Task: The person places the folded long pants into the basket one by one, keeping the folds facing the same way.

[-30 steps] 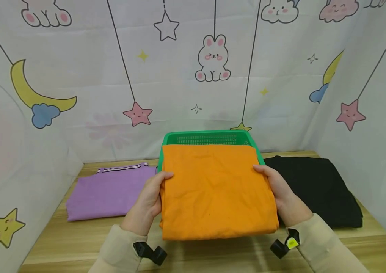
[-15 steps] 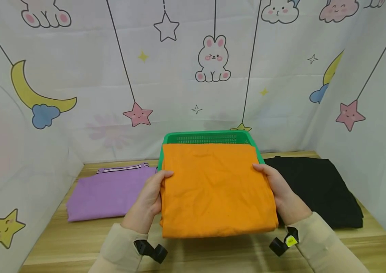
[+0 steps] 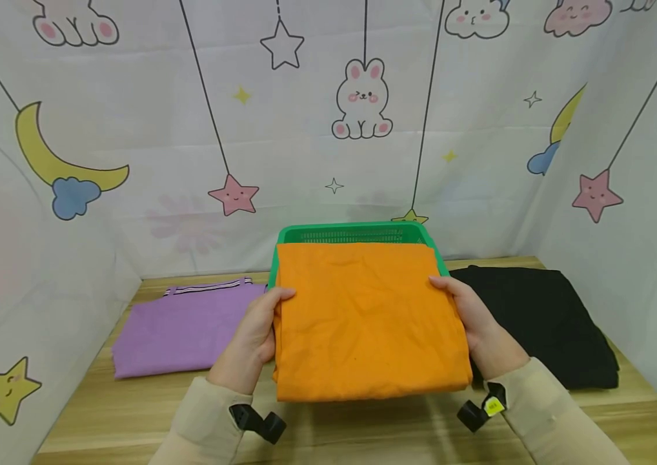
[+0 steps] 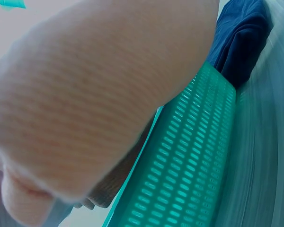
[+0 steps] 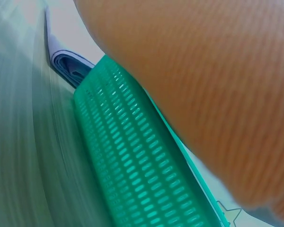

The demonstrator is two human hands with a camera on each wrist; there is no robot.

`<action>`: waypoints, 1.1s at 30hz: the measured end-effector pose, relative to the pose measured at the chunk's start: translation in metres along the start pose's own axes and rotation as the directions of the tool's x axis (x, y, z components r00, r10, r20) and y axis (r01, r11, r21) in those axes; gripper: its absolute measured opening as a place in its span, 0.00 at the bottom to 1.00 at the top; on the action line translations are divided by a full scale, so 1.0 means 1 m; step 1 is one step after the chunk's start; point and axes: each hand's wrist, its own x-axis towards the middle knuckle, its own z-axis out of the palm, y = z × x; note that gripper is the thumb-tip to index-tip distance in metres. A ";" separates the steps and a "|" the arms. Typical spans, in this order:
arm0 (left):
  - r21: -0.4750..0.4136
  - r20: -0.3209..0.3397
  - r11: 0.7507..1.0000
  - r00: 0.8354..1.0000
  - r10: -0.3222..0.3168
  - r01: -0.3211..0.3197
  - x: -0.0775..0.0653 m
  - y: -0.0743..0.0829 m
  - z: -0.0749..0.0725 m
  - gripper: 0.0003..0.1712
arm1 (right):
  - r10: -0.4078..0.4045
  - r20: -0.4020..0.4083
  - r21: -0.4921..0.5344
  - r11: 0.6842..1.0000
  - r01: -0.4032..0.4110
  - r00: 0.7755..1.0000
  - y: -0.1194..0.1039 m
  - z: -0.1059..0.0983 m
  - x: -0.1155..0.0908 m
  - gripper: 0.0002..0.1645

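A folded orange cloth (image 3: 363,323) is held up between both hands, above the table and in front of a green basket (image 3: 357,227). My left hand (image 3: 253,332) grips its left side, thumb on the front face and the other fingers behind. On the opposite side my right hand (image 3: 482,326) grips it the same way. The cloth hides most of the basket in the head view; both wrist views show the basket's slotted wall (image 4: 180,156) close by the hands. Fingers behind the cloth are hidden.
Left of the basket lies a folded purple garment (image 3: 189,329) with a striped band. A folded black garment (image 3: 537,326) lies to the right. All rest on a wooden table (image 3: 113,413), enclosed by a white printed curtain (image 3: 305,129) at the back and sides.
The orange cloth's lower edge has risen slightly, and both hands have shifted a little upward with it. The basket and the two other garments stay where they were.
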 end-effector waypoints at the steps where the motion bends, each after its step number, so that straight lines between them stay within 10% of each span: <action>1: 0.002 -0.001 1.000 1.000 0.000 0.000 0.000 0.000 0.000 0.15 | -0.001 0.010 0.002 1.000 0.001 1.000 0.000 0.000 0.000 0.17; 33: -0.011 -0.026 1.000 1.000 0.002 -0.002 0.009 0.004 0.002 0.12 | -0.009 0.024 0.001 1.000 0.009 1.000 -0.005 -0.002 0.008 0.16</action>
